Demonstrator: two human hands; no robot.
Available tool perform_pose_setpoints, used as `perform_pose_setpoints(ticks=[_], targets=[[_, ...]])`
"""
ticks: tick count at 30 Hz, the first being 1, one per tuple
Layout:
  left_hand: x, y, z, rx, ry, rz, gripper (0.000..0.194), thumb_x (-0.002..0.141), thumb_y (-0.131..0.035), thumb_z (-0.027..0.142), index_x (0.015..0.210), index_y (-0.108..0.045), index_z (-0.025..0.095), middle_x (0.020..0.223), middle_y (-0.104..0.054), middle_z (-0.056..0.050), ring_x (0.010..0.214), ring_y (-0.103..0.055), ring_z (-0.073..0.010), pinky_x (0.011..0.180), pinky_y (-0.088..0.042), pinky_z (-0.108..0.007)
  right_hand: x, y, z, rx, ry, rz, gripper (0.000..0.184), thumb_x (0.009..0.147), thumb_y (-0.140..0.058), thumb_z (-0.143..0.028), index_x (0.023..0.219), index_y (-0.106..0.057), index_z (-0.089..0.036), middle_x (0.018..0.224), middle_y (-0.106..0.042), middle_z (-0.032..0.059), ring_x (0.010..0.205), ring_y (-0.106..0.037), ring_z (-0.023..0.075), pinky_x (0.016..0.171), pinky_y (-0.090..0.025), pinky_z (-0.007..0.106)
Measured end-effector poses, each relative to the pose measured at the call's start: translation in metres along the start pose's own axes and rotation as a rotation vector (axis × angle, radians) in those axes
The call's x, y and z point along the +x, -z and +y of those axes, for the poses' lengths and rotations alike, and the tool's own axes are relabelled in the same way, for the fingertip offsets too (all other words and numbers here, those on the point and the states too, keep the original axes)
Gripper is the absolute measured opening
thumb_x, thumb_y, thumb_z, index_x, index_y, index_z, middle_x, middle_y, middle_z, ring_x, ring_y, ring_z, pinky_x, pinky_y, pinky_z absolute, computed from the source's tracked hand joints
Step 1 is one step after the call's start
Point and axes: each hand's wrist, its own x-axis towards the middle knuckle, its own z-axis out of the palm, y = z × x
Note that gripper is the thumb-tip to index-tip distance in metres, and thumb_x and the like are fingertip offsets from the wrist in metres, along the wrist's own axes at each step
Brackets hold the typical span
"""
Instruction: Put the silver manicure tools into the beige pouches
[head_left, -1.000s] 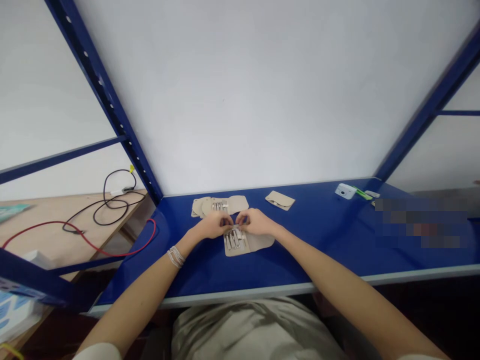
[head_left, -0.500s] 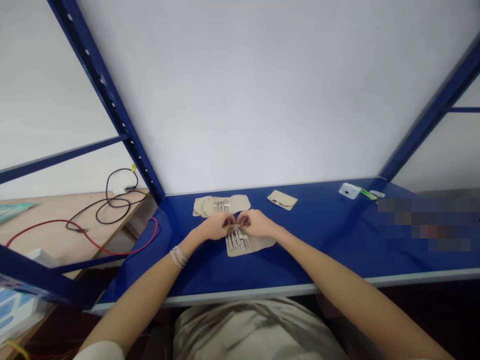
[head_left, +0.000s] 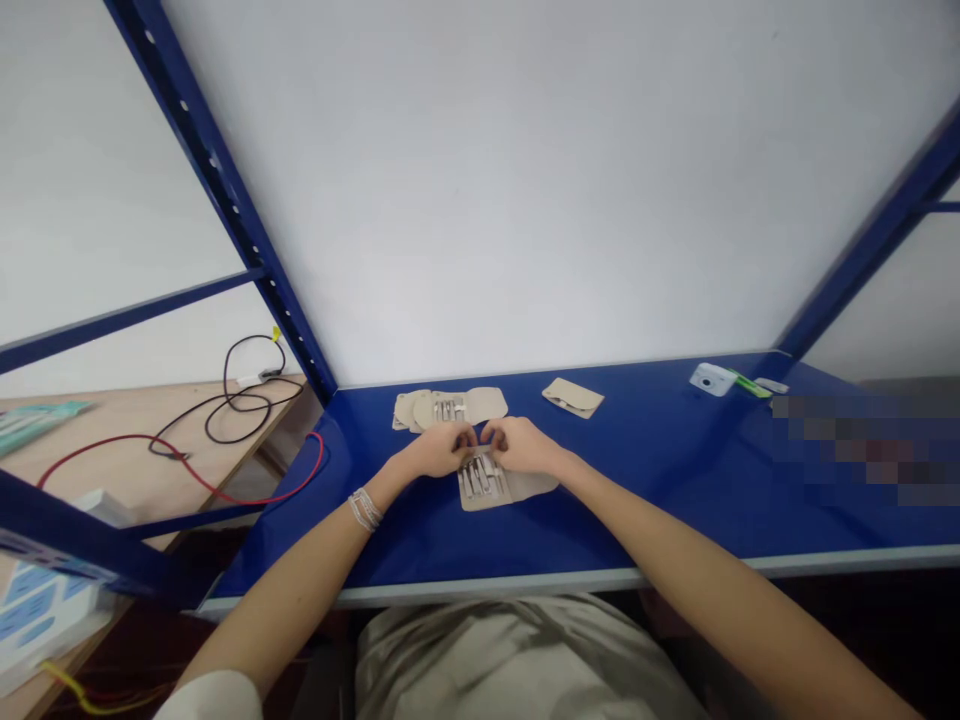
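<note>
Hands [head_left: 448, 448], two, at one open case [head_left: 504, 490]; one camera [head_left: 711, 379].

The left hand [head_left: 442, 449] and right hand [head_left: 523, 445] cover part of the far edge of an open beige case [head_left: 531, 485], hiding whether they grip anything. Its metal tools [head_left: 477, 479] are too small to identify. Square pixels blur a patch [head_left: 847, 440] at right. The left edge cuts off 1 teal packet [head_left: 41, 425].

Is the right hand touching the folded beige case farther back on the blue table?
Apart. The head view shows a strip of blue tabletop between the right hand and the folded beige case.
</note>
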Motion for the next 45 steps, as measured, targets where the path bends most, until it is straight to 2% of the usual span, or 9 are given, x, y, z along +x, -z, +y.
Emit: perform_pose_setpoints(ticks=[9,24,31,37,45], targets=[[0.000,-0.002,-0.003,-0.024,-0.019,0.006,0.012,0.077,-0.053,0.016,0.087,-0.060,0.016,0.071,-0.061,-0.001,0.061,-0.053,-0.0128,0.059,-0.040,-0.024,-0.001,0.003,-0.003,0.006,0.003,0.002,0.030,0.067,-0.057,-0.009,0.094,-0.068,-0.016,0.085,-0.072,0.0048,0.073,-0.064,0.0149,0.065,-0.045,0.021],[-0.001,0.000,0.000,-0.029,0.013,-0.015,0.011,0.078,-0.052,0.016,0.086,-0.059,0.016,0.070,-0.061,0.000,0.060,-0.052,-0.0122,0.059,-0.040,-0.024,-0.001,0.004,-0.003,0.000,0.041,-0.038,0.032,0.067,-0.054,-0.008,0.094,-0.068,-0.016,0.080,-0.071,0.0029,0.068,-0.062,0.0136,0.061,-0.042,0.020],[-0.001,-0.001,-0.001,-0.014,-0.005,0.003,0.013,0.075,-0.052,0.012,0.085,-0.060,0.016,0.071,-0.062,0.000,0.061,-0.053,-0.0126,0.060,-0.040,-0.024,0.001,0.017,0.006,-0.026,0.062,0.031,0.029,0.067,-0.053,-0.008,0.087,-0.071,-0.017,0.079,-0.070,0.0026,0.067,-0.060,0.0132,0.064,-0.043,0.021],[0.000,-0.003,0.000,-0.031,0.007,0.051,0.009,0.078,-0.051,0.015,0.085,-0.058,0.016,0.073,-0.060,-0.001,0.064,-0.053,-0.0137,0.060,-0.041,-0.025,0.000,0.019,0.008,-0.006,0.074,-0.074,0.026,0.068,-0.055,-0.010,0.085,-0.073,-0.017,0.081,-0.072,0.0041,0.073,-0.064,0.0156,0.066,-0.044,0.021],[0.000,-0.005,0.000,0.011,-0.047,0.125,0.006,0.081,-0.050,0.015,0.084,-0.055,0.016,0.083,-0.058,-0.004,0.073,-0.053,-0.0157,0.070,-0.043,-0.029,0.000,0.017,0.008,-0.006,0.061,-0.072,0.024,0.071,-0.056,-0.010,0.087,-0.071,-0.018,0.082,-0.070,0.0043,0.072,-0.063,0.0149,0.066,-0.044,0.021]])
